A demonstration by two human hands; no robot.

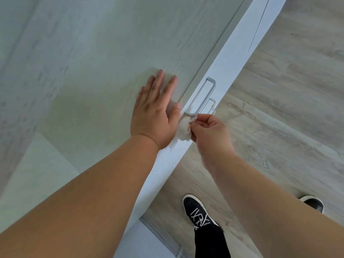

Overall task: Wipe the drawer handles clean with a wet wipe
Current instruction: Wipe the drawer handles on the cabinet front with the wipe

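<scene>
drawer handles line up one below another on the white front face of the cabinet, just under the front edge of its pale grey wood-grain top. the nearest handle is a slim silver-grey bar bent square at both ends, standing off the white panel; a second handle peeks out below it with a small rusty orange mark near its corner, and only a sliver of a third shows beneath that.

wet wipe is a crumpled white wad, slightly browned where it is bunched, and it is pressed against the near end of the top handle. right hand pinches the wipe, fingers curled tight around it.

left hand lies flat on the top by the front edge, fingers straight and spread, thumb at the lip just beside the wipe.

below, a black shoe with white laces stands on the wood-look floor. no brand, label or writing can be read anywhere.
</scene>
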